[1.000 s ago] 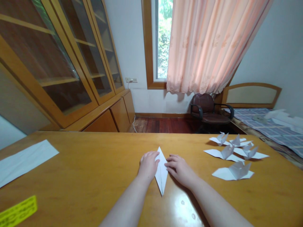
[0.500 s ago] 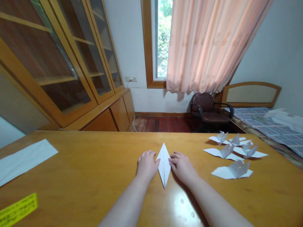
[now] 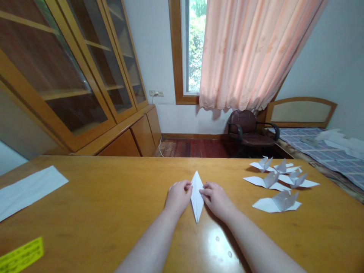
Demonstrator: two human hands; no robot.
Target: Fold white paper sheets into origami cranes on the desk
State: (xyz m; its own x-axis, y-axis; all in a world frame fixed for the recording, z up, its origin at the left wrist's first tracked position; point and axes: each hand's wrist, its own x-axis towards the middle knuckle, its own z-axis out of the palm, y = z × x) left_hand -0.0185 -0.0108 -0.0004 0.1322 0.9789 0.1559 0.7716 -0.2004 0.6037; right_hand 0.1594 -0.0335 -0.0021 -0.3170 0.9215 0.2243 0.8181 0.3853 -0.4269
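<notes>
A white paper folded into a narrow diamond (image 3: 197, 203) lies on the table between my hands, its long points facing toward and away from me. A crease runs down its middle. My left hand (image 3: 178, 198) has its thumb and curled forefinger closed on the paper's left edge. On the opposite edge, my right hand (image 3: 218, 198) grips with thumb and fingers, the fingertips reaching slightly over the top layer. The undersides of the fingers are partly hidden.
Several folded paper cranes (image 3: 277, 203) with spread wings stand at the right of the wooden table (image 3: 113, 197). A white paper sheet (image 3: 31, 191) and a yellow label (image 3: 21, 254) lie at the left. Beyond the table are a glass-fronted cabinet (image 3: 116, 120), a chair (image 3: 247, 131) and a bed (image 3: 335, 151).
My left fingers have curled in, and my thumb now pinches the paper's left edge. The right fingers have moved slightly inward over the paper, which looks a little narrower.
</notes>
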